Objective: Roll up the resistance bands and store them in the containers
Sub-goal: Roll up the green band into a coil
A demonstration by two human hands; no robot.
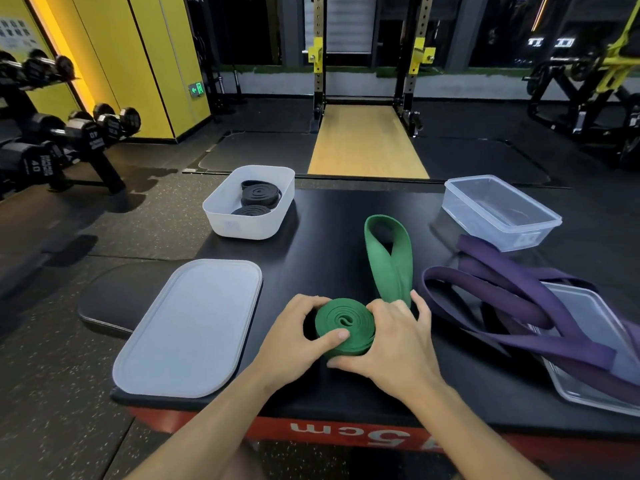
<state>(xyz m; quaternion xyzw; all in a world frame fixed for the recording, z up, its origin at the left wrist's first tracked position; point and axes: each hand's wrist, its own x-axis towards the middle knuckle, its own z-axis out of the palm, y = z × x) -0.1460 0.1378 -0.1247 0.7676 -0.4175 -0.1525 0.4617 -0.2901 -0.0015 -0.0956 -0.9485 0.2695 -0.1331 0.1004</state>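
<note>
Hands, left hand and right hand, grip green band.

The green band looks like smooth, matt rubber, as do the purple bands at 3 o'clock and the black bands at 11 o'clock. The white container and the pale lid at 9 o'clock are frosted, satin plastic. The clear container at 2 o'clock is glossy transparent plastic. The table top is smooth matt black.
</note>
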